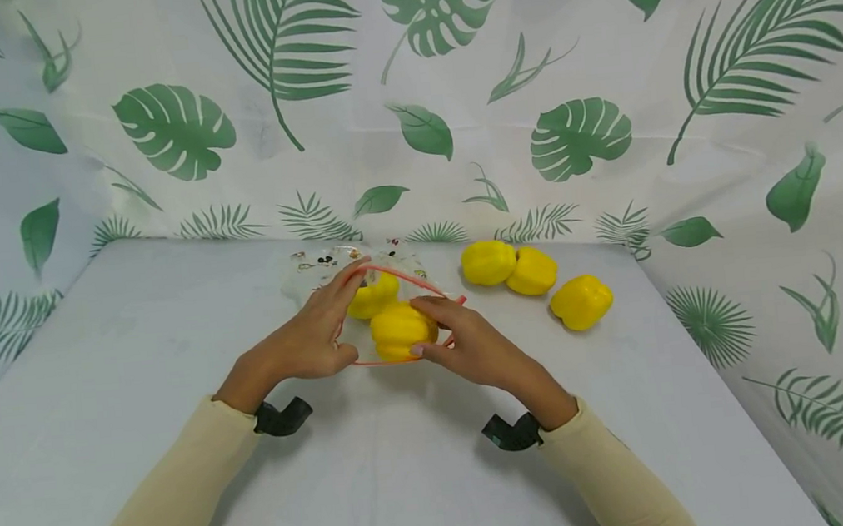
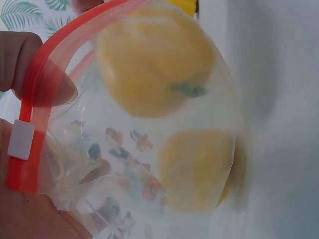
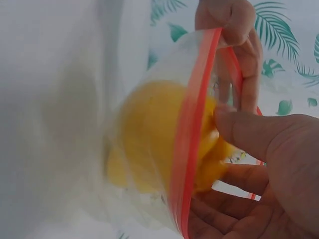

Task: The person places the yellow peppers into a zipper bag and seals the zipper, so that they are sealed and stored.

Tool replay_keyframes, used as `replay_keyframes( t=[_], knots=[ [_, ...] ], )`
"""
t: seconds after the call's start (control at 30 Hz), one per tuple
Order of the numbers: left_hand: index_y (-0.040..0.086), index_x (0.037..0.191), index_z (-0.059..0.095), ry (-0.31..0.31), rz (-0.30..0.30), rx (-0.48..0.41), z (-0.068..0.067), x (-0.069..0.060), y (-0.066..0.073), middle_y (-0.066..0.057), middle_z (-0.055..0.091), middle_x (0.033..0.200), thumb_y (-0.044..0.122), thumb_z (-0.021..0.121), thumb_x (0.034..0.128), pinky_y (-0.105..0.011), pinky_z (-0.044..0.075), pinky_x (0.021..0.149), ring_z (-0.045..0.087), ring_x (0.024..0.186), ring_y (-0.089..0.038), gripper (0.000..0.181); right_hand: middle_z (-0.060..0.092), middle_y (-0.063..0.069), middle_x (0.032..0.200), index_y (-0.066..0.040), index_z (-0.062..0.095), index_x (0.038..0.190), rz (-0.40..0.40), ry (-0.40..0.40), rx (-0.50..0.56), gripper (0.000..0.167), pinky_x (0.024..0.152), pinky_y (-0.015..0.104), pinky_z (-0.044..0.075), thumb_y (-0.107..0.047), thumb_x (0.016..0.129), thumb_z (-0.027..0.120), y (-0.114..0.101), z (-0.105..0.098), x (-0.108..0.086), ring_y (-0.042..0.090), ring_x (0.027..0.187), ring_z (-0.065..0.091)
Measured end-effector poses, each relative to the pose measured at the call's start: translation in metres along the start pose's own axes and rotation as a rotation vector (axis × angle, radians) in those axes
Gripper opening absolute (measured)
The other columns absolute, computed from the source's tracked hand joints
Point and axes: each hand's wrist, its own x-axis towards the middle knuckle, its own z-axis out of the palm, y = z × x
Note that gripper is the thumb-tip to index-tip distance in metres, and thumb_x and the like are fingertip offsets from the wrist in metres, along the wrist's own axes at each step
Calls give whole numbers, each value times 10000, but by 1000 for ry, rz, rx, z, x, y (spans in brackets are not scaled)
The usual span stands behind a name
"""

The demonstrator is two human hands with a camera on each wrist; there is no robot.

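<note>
Your left hand (image 1: pixel 315 331) is partly spread, its thumb and fingers set apart along the red rim (image 1: pixel 411 279) of a clear bag (image 1: pixel 323 261) and gripping it; the white slider (image 2: pixel 21 139) of that rim sits close by your left thumb and fingers. Your right hand (image 1: pixel 469 338) is curled part-way, thumb on the near side and fingers on the far side, gripping a yellow pepper (image 1: pixel 400 332); this pepper is at the bag's mouth, between your two hands, at least partly behind the clear plastic. Just past it, beyond your left thumb and nearer your left fingertips, a second yellow pepper (image 1: pixel 374 299) lies in the bag; whether the two touch you cannot tell; small coloured cartoon prints (image 2: pixel 144 184) show on the plastic ahead of your left hand, and a green stem (image 2: pixel 188 89) shows through it on one bagged pepper.

Beyond your right hand and to its right, a loose pepper (image 1: pixel 489 263) and its neighbour pepper (image 1: pixel 533 272) sit side by side; an outer pepper (image 1: pixel 581 303) lies apart from them, farther right of your right hand; all three rest on the white table (image 1: pixel 381 484); behind everything, past both hands, hangs a leaf-patterned sheet (image 1: pixel 471 137).
</note>
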Motion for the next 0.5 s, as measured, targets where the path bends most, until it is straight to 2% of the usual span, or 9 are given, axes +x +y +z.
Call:
replay_keyframes(
  t=[0.13, 0.23, 0.33, 0.5],
  knots=[
    [14, 1547, 112, 12, 3, 6, 0, 0, -1, -40, -13, 1619, 91, 579, 716, -599, 151, 1103, 107, 1453, -281, 957, 484, 131, 1427, 5, 473, 1419, 24, -13, -10, 536, 935, 466, 472, -116, 927, 647, 0, -2, 0, 321, 1192, 540],
    [22, 1547, 121, 21, 14, 10, 0, 1, -1, -48, 3, 1618, 78, 585, 708, -606, 161, 1099, 114, 1453, -277, 961, 479, 132, 1433, -6, 487, 1414, 54, -29, -9, 513, 934, 485, 468, -139, 940, 632, 0, -3, 0, 354, 1194, 540],
    [22, 1547, 121, 24, 23, 9, 0, 1, -1, -54, 12, 1616, 75, 583, 706, -613, 162, 1096, 111, 1454, -274, 961, 482, 123, 1434, -9, 490, 1413, 61, -25, -2, 514, 938, 480, 467, -156, 941, 633, 0, -4, 0, 340, 1192, 542],
    [21, 1550, 103, 26, 10, -15, -3, -1, 1, -51, -6, 1618, 70, 581, 723, -610, 159, 1098, 90, 1457, -279, 956, 495, 97, 1428, -17, 485, 1419, 10, 35, -4, 512, 1018, 438, 406, -184, 954, 617, 0, -5, -2, 260, 1286, 477]
  ],
)
